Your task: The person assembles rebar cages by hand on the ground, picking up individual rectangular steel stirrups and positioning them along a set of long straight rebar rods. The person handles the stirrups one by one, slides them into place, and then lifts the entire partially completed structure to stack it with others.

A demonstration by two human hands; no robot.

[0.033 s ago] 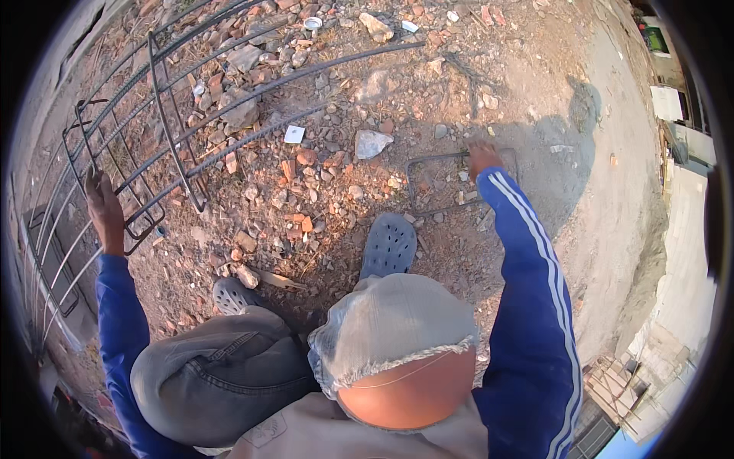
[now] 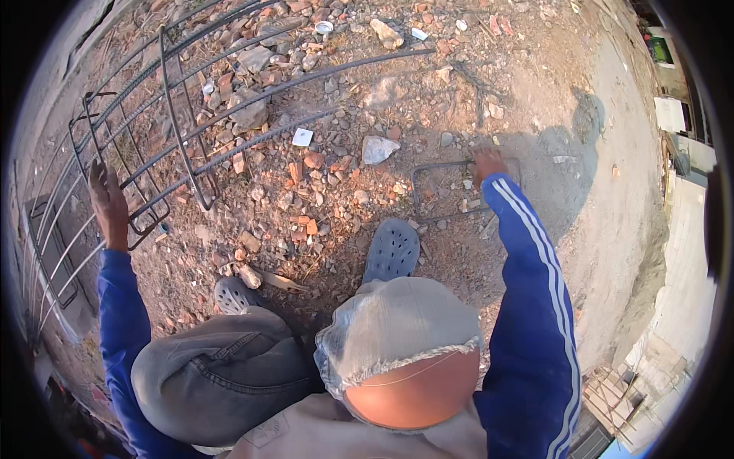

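A long steel rebar cage (image 2: 180,115) of ribbed bars and rectangular ties lies on the left. Against its bars rests my left hand (image 2: 111,208), fingers stretched upward rather than wrapped round a bar. Right of centre, a single rectangular rebar stirrup (image 2: 417,193) lies on the dirt. My right hand (image 2: 489,165) is at the stirrup's far side, its fingers bent over that bar; the fingertips are partly hidden.
Rubble and a pale stone (image 2: 377,149) cover the ground between my hands. My clog (image 2: 391,249) stands just short of the stirrup, and my raised knee (image 2: 405,321) is in front of me. Bare dirt (image 2: 623,176) stretches to a wall at far right.
The whole view has shifted slightly, with the ground lying a little lower and farther right. My left fingers have straightened and slid up a little along the cage. My right hand stays at the stirrup.
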